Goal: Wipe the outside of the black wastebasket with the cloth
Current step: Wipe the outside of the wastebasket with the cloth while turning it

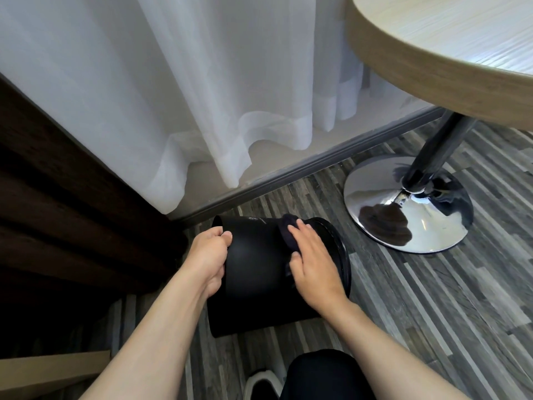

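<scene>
The black wastebasket (pixel 256 272) lies on its side on the striped floor, one end turned left and the other end right. My left hand (pixel 209 255) grips the rim at its left end, thumb on the outside. A dark cloth (pixel 285 232) is bunched on the basket's upper wall near the right end. My right hand (pixel 313 264) lies flat on that cloth, fingers spread, pressing it against the outside of the basket. Most of the cloth is hidden under the hand.
A round wooden table (pixel 432 70) stands at the right on a dark post with a chrome disc base (pixel 409 206). White curtains (pixel 178 96) hang behind, above a grey baseboard. Dark wooden furniture (pixel 57 212) fills the left. My knee and a shoe show at the bottom.
</scene>
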